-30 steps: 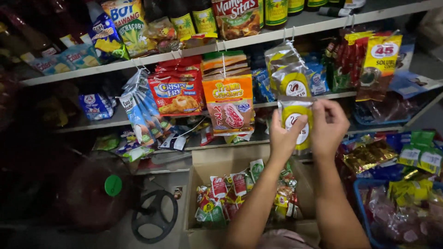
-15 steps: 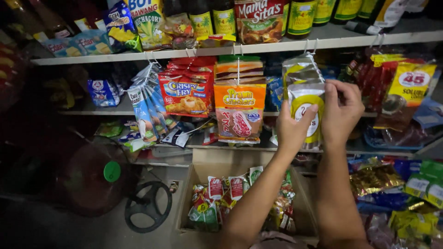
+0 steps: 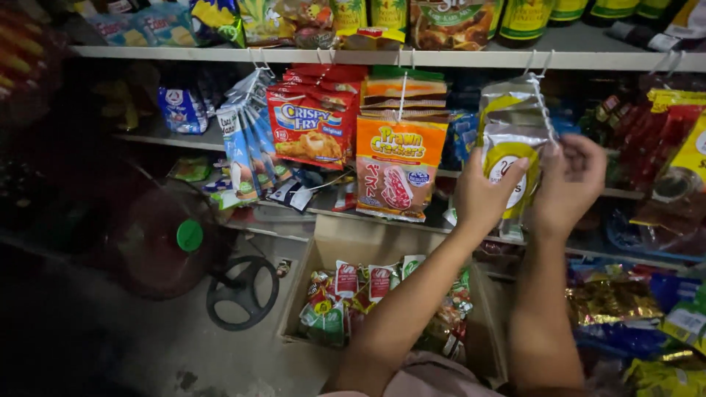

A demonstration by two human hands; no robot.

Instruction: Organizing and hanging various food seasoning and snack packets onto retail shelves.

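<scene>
The single camera is sitting on the person's head, facing forward and tilting slightly down at a shop shelf (image 3: 309, 55) hung with snack packets. It is standing close, both forearms reaching up from the bottom edge. A cardboard box (image 3: 323, 246) is lying below. The left side is falling into darkness, perhaps a fan there. No second view is sharing this scene.
</scene>
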